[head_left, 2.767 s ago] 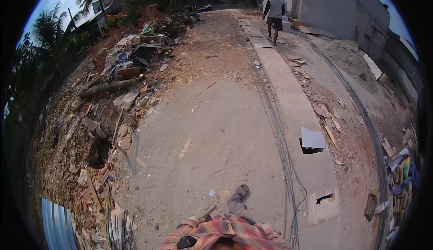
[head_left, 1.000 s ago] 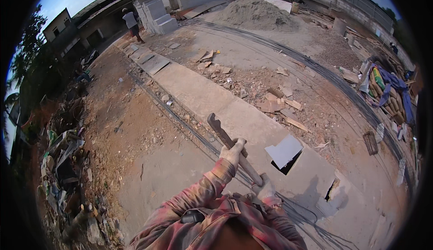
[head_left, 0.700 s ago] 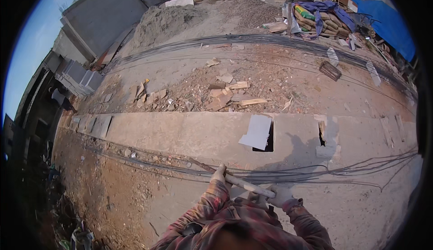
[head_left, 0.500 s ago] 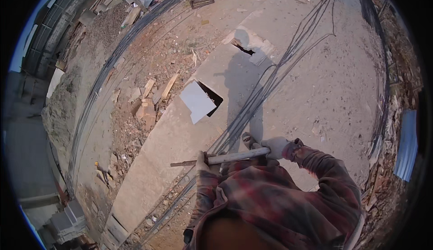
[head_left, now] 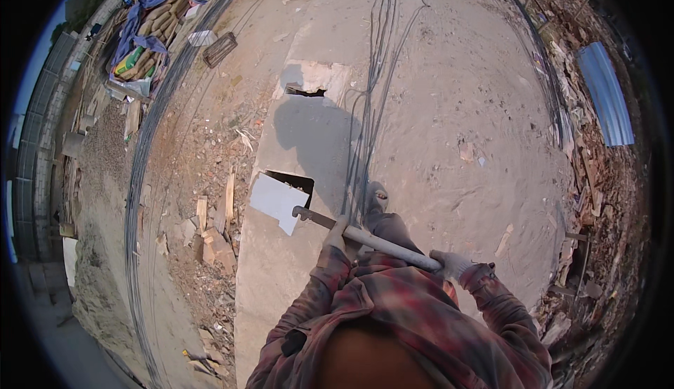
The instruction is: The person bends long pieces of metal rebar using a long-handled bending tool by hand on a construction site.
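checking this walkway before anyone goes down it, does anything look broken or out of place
Yes. The concrete strip has two broken-open holes: one beside a loose tilted slab near the bar that both gloved hands hold, another farther ahead. Wires trail along it, and rubble lies on its left.

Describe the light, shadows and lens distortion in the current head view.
Head view: hard, low sunlight throws the person's long dark shadow up the concrete strip; the fisheye bends the cable bundle and the blue corrugated sheet toward the black rim; the centre is sharp, with the metal bar crisp between the left hand and the gloved right hand.
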The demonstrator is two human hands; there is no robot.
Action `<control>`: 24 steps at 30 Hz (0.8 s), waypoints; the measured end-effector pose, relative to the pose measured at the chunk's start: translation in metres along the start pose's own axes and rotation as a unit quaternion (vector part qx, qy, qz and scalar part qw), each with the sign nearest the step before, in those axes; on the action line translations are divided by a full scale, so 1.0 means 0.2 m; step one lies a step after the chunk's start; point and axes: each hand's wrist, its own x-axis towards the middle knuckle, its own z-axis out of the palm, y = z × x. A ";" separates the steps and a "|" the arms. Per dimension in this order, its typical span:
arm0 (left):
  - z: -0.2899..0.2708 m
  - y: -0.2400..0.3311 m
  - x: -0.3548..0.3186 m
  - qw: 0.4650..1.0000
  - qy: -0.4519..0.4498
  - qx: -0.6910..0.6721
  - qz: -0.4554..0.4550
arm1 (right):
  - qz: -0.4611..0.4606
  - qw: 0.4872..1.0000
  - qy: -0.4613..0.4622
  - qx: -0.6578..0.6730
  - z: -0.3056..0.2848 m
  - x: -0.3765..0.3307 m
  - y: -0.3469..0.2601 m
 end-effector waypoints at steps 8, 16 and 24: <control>0.48 0.48 0.29 0.986 -0.010 0.156 0.050 | -0.092 0.988 0.027 0.121 -0.32 0.33 -0.17; 0.86 0.63 0.72 0.964 -0.051 0.252 -0.065 | 0.006 0.913 -0.128 0.389 -0.79 0.19 -0.45; 0.95 1.02 1.21 0.705 -0.099 0.698 -0.073 | 0.069 0.764 0.000 0.641 -0.69 0.76 -0.59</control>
